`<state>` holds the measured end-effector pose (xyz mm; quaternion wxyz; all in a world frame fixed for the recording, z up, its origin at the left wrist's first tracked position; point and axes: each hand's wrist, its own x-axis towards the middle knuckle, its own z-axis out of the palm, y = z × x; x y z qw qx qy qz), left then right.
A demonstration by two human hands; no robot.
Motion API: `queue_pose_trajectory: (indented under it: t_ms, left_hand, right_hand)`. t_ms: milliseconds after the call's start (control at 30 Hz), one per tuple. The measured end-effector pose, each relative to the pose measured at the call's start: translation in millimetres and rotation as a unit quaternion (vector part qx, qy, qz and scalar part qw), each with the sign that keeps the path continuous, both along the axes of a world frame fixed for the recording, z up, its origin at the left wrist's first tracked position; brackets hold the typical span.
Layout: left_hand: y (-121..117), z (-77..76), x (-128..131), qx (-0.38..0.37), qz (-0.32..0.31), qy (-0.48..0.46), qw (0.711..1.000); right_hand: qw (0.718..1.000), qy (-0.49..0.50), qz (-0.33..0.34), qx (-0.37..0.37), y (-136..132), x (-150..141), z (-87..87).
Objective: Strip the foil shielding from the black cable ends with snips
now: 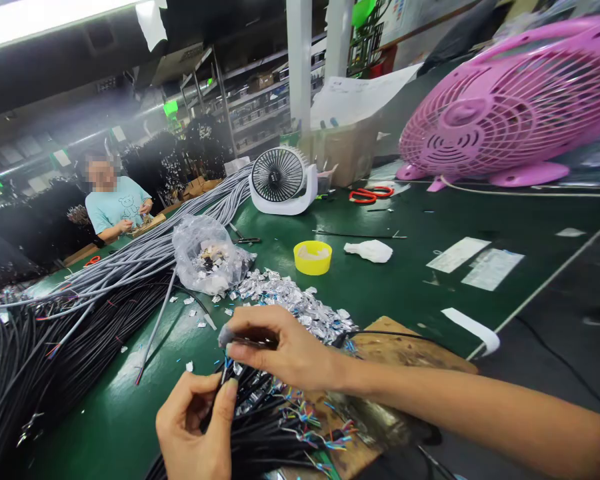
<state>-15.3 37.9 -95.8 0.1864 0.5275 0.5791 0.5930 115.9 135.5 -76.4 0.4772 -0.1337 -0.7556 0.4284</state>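
My left hand (197,420) is closed in a pinch around a black cable (223,378), just below its stripped end. My right hand (285,347) reaches in from the right, thumb and index finger pinched at the blue and white inner wires (227,361) above it. A greyish cover wraps the right index fingertip. Under both hands lies a bundle of black cables (265,433), their ends fanned into thin coloured wires (325,433). Behind the right hand spreads a heap of silver foil scraps (290,300).
A wooden board (395,350) lies under my right forearm. Beyond are a plastic bag (200,250), yellow tape ring (313,259), small white fan (281,180), red-handled scissors (370,194) and pink fan (505,107). Grey cables (145,247) run along the left; a co-worker (120,200) sits behind them.
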Motion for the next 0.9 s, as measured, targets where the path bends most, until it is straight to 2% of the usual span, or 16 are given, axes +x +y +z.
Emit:
queue_pose_trajectory:
  t_ms: [100, 200, 267, 333, 433, 500, 567, 633, 667, 700, 767, 833, 900]
  left_hand:
    - [1, 1.2, 1, -0.003, -0.016, 0.003, 1.000]
    - [2, 2.4, 0, 0.005, -0.009, 0.012, 1.000]
    - [1, 3.1, 0, 0.015, 0.001, 0.021, 1.000]
    - [1, 3.5, 1, 0.028, 0.010, 0.035, 0.999]
    - [1, 3.1, 6, 0.043, 0.022, 0.054, 0.997]
    - [1, 2.3, 8, 0.046, 0.026, 0.063, 0.997]
    - [0, 1.4, 11, 0.045, 0.023, 0.069, 0.996]
    - [0, 0.9, 11, 0.043, 0.018, 0.074, 0.996]
    - [0, 0.9, 11, 0.042, 0.016, 0.075, 0.996]
    - [0, 1.0, 10, 0.042, 0.015, 0.078, 0.996]
    - [0, 1.3, 8, 0.040, 0.017, 0.081, 0.996]
    - [0, 1.4, 6, 0.039, 0.021, 0.082, 0.996]
    - [1, 1.3, 6, 0.037, 0.025, 0.079, 0.996]
  right_hand:
    - [0.997, 0.009, -0.038, 0.065, -2, 0, -4.0]
    - [0.995, -0.018, -0.072, 0.060, -2, 0, -3.7]
    - [0.997, -0.035, -0.053, 0.045, -1, 0, -2.1]
    - [0.997, -0.033, -0.015, 0.064, -1, 0, -1.3]
    - [0.991, -0.008, 0.001, 0.134, -3, 0, -4.2]
    - [0.977, 0.005, -0.037, 0.208, -5, 0, -9.2]
    - [0.950, 0.010, -0.095, 0.296, -7, 0, -14.1]
    - [0.935, 0.012, -0.125, 0.330, -8, 0, -15.1]
    - [0.946, 0.008, -0.116, 0.302, -8, 0, -13.5]
    - [0.967, 0.002, -0.084, 0.242, -8, 1, -10.5]
    - [0.998, 0.001, 0.005, 0.056, -7, 2, -2.1]
    - [0.992, 0.034, 0.048, -0.116, -4, 4, 5.5]
    - [0.981, 0.067, 0.010, -0.184, 0, 6, 8.6]
